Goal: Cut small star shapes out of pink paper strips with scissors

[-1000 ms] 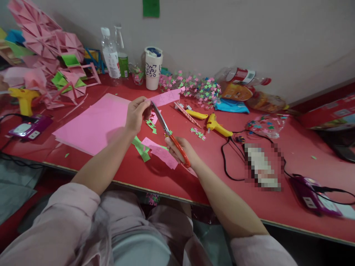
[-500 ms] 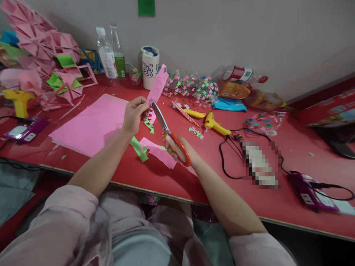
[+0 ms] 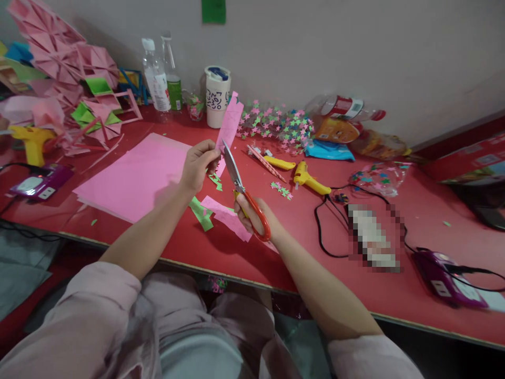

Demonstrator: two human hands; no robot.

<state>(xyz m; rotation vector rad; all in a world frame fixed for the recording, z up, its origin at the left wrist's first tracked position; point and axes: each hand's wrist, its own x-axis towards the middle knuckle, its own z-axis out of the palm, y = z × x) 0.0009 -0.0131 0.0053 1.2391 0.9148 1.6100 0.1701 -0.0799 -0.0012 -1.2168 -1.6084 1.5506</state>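
Observation:
Pinched between the fingers of my left hand (image 3: pixel 198 166) is a pink paper strip (image 3: pixel 230 122), which stands up above the table with faint lines drawn on it. My right hand (image 3: pixel 255 215) grips scissors (image 3: pixel 236 176) by their orange-red handles. The blades point up and to the left, their tips at the strip's lower edge beside my left fingertips. Below lie a green paper scrap (image 3: pixel 202 215) and a pink paper scrap (image 3: pixel 229 220). A stack of pink paper sheets (image 3: pixel 134 176) rests left of my left hand, partly covered by my forearm.
Small paper stars (image 3: pixel 281 190) lie right of the scissors. Behind them are a yellow cutter (image 3: pixel 279 162), a yellow glue gun (image 3: pixel 311 180) with a black cord, and a star-filled clear container (image 3: pixel 276 126). A white cup (image 3: pixel 218 100) and bottles (image 3: pixel 156 79) stand along the wall.
The view has shifted slightly, so the table things appear a little further right. Both hands keep their holds; the scissor tips stay close to the strip.

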